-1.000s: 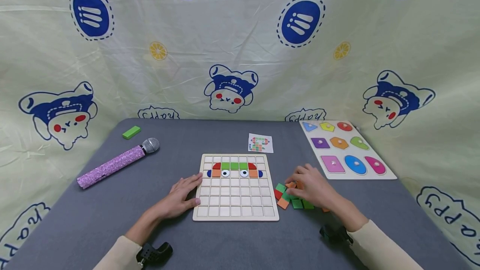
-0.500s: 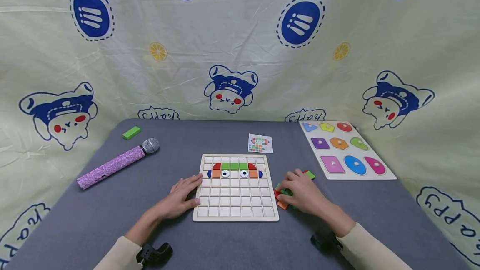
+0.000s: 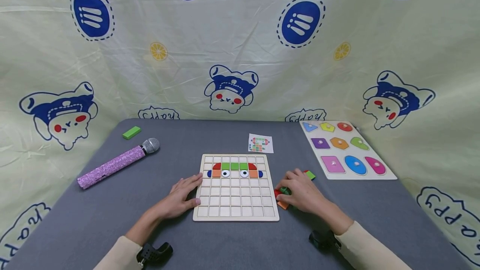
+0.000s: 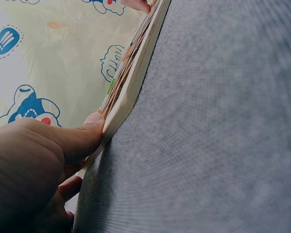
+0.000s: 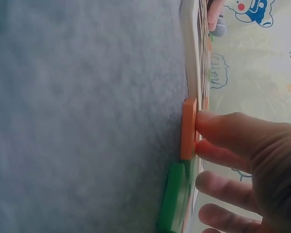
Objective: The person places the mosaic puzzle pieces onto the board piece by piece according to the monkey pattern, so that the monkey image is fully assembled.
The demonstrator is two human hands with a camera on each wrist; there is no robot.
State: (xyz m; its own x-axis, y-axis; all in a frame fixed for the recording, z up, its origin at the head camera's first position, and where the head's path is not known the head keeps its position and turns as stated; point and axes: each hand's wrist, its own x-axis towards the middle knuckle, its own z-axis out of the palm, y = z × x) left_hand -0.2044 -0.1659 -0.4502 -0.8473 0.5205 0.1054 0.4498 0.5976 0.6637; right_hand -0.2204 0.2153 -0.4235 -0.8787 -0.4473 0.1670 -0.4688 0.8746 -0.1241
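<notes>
Repeated "happy" (image 3: 158, 113) on the backdrop (image 3: 240, 28)

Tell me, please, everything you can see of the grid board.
The grid board is pale and wood-looking, with rounded corners and small square cells. It lies flat on the grey table. The second row from the far side holds red tiles and green tiles, the third blue tiles, orange tiles and eye tiles; the other rows are bare. The person's left grip rests against its left edge. Whether the loose tiles touch its right edge is unclear.
</notes>
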